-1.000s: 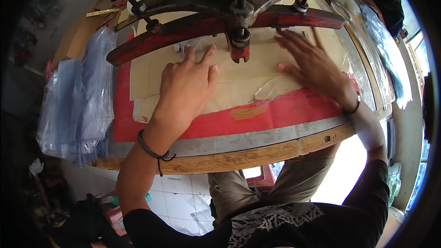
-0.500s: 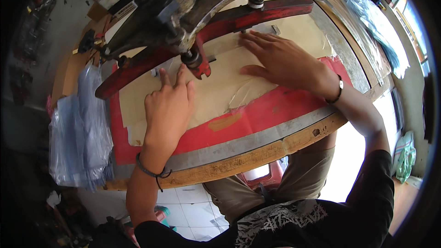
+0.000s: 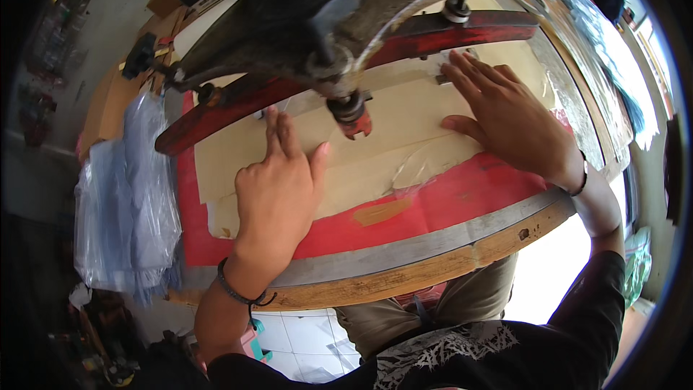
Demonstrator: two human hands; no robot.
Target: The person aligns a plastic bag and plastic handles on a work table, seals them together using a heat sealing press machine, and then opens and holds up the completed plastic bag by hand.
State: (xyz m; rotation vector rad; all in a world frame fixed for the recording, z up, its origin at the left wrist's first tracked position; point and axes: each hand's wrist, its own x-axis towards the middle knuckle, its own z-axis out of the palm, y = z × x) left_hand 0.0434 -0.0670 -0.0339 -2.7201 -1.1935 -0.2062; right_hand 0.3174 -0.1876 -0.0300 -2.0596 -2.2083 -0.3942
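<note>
Both hands have slid inward since the earlier frame, and the view has tilted so the press head looms closer. Clear plastic sheet lies flat on tan paper, itself on the red bed of the counter, right under the red-tipped plunger. Left hand is flat, fingers together, holding nothing, just pinning the paper. Right hand is spread wide, palm down by the upper right edge. To do it well, I'd press evenly, smooth wrinkles outward, keep fingertips off the plunger line. Film is thin, glossy, creased; paper matte; machine arm dark, greasy cast metal; counter rim worn wood with a steel band. Plastic bags hang left.
</note>
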